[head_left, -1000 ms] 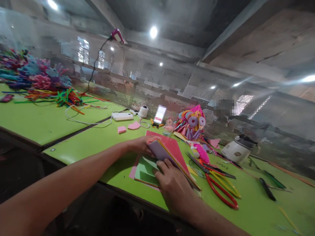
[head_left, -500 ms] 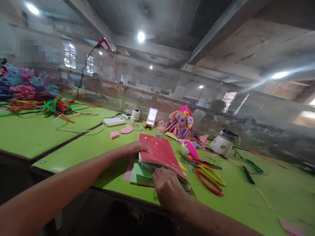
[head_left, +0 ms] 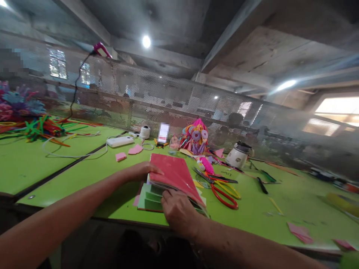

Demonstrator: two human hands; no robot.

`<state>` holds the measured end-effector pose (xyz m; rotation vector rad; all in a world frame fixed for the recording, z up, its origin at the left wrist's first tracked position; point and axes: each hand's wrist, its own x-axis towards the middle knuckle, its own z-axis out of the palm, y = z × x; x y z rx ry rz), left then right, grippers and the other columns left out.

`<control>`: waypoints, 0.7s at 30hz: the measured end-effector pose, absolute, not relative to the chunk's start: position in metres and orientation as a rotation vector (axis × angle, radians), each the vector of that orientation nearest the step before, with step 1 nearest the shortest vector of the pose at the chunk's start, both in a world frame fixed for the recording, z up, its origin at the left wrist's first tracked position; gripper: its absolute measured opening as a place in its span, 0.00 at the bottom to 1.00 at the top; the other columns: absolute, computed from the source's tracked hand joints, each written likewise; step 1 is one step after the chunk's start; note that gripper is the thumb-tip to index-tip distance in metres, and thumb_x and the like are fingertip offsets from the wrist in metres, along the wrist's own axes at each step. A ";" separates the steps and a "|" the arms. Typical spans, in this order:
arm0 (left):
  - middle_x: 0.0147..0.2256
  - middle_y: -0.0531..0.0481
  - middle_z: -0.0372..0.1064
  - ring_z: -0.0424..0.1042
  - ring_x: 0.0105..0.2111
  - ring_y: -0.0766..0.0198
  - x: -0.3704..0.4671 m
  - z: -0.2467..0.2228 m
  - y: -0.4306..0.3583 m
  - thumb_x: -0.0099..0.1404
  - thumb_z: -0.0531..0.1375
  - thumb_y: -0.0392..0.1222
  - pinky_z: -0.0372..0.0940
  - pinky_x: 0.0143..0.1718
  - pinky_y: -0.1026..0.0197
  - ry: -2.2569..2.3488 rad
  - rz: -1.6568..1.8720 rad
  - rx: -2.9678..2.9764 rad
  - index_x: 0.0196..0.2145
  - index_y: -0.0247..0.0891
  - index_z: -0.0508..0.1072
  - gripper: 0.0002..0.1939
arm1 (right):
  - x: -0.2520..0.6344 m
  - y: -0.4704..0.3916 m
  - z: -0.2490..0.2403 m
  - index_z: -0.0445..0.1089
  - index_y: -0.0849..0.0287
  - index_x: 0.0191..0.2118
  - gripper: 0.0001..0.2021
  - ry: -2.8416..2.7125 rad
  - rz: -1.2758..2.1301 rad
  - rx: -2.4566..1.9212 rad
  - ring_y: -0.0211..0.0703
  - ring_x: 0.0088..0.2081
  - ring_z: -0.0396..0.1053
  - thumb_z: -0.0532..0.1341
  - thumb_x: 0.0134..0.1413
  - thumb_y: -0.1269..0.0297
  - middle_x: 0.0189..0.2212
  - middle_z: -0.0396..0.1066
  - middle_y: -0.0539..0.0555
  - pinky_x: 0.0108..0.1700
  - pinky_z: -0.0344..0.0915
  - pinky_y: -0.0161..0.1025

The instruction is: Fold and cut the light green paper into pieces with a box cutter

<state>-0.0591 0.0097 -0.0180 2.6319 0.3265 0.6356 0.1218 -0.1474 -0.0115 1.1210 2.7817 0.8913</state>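
The left hand pinches the red-topped stack, partly raised off the green sheets but not clear, the right hand curled at its near edge, grip hidden from me.

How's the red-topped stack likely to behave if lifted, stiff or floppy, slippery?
Probably bendy: the red-topped stack looks thin-leaved, its near edge lifted off the green sheets. Might be slippery, as its cover shines. Could splay if held only by the left hand, since the layers look loose along the near edge.
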 end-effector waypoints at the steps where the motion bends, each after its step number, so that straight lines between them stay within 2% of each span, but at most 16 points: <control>1: 0.44 0.39 0.74 0.73 0.43 0.56 -0.059 -0.020 0.010 0.58 0.60 0.35 0.63 0.47 0.60 0.334 0.652 2.639 0.47 0.36 0.75 0.18 | 0.122 -0.147 -0.012 0.70 0.66 0.34 0.05 2.789 0.878 1.148 0.47 0.33 0.67 0.59 0.50 0.77 0.32 0.71 0.59 0.32 0.64 0.41; 6: 0.45 0.41 0.74 0.73 0.44 0.58 -0.056 -0.025 0.013 0.61 0.58 0.35 0.62 0.49 0.60 0.374 0.699 2.665 0.47 0.37 0.74 0.16 | 0.116 -0.154 -0.008 0.69 0.64 0.32 0.05 2.905 0.888 1.150 0.47 0.34 0.66 0.57 0.52 0.76 0.32 0.71 0.59 0.36 0.63 0.42; 11: 0.47 0.39 0.72 0.72 0.47 0.55 -0.057 -0.028 0.018 0.59 0.59 0.35 0.62 0.51 0.58 0.363 0.727 2.634 0.47 0.35 0.74 0.18 | 0.105 -0.191 0.018 0.68 0.64 0.28 0.08 2.964 0.868 1.031 0.47 0.30 0.64 0.54 0.52 0.78 0.27 0.68 0.59 0.30 0.60 0.42; 15: 0.46 0.39 0.73 0.72 0.47 0.55 -0.059 -0.030 0.019 0.58 0.59 0.36 0.61 0.51 0.57 0.392 0.719 2.601 0.46 0.35 0.75 0.17 | 0.107 -0.228 0.043 0.71 0.63 0.29 0.12 3.031 0.848 0.960 0.49 0.32 0.65 0.51 0.55 0.78 0.31 0.71 0.62 0.32 0.62 0.45; 19: 0.43 0.39 0.74 0.73 0.44 0.54 -0.059 -0.025 0.015 0.55 0.62 0.38 0.62 0.48 0.57 0.439 0.735 2.425 0.41 0.34 0.77 0.14 | 0.124 -0.255 0.065 0.72 0.56 0.29 0.15 3.222 0.869 1.004 0.48 0.34 0.67 0.50 0.59 0.75 0.30 0.73 0.59 0.33 0.63 0.43; 21: 0.39 0.40 0.76 0.73 0.42 0.55 -0.058 -0.023 0.011 0.53 0.63 0.37 0.62 0.47 0.58 0.459 0.755 2.306 0.35 0.34 0.78 0.11 | 0.136 -0.266 0.083 0.73 0.51 0.30 0.13 3.321 0.698 1.203 0.45 0.33 0.68 0.53 0.60 0.69 0.27 0.73 0.55 0.33 0.64 0.42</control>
